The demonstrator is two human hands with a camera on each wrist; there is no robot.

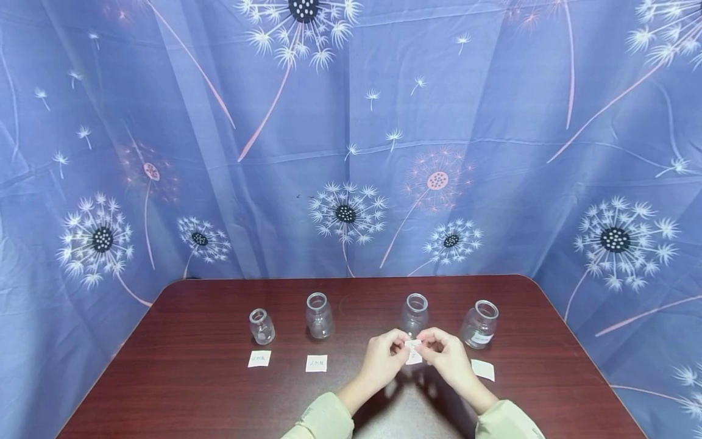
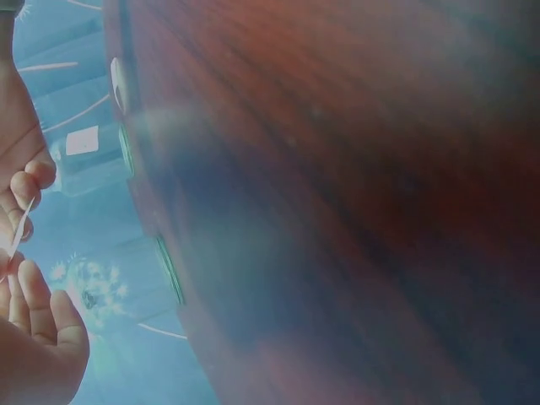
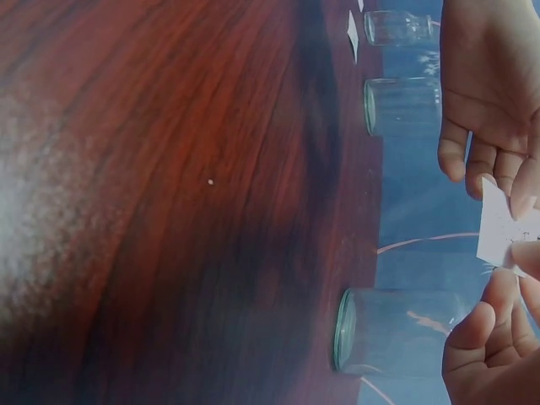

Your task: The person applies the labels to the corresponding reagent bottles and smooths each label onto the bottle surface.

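My left hand (image 1: pixel 382 358) and right hand (image 1: pixel 446 361) pinch a small white paper label (image 1: pixel 414 352) between thumbs and fingertips. They hold it above the table, in front of a clear glass jar (image 1: pixel 414 317). Up close in the right wrist view, the label (image 3: pixel 499 226) spans the gap between the left hand (image 3: pixel 489 80) above and the right hand (image 3: pixel 489 350) below. Faint marks show on its face, too blurred to read. Edge-on, the label (image 2: pixel 20 229) appears as a thin strip in the left wrist view.
To the right stands a jar (image 1: pixel 479 326) bearing a white label, with a white paper piece (image 1: pixel 482 369) before it. On the left are a small jar (image 1: pixel 262 327) and a taller jar (image 1: pixel 319 316), with printed labels (image 1: pixel 259 358) in front. A patterned blue curtain (image 1: pixel 351 140) hangs behind the table.
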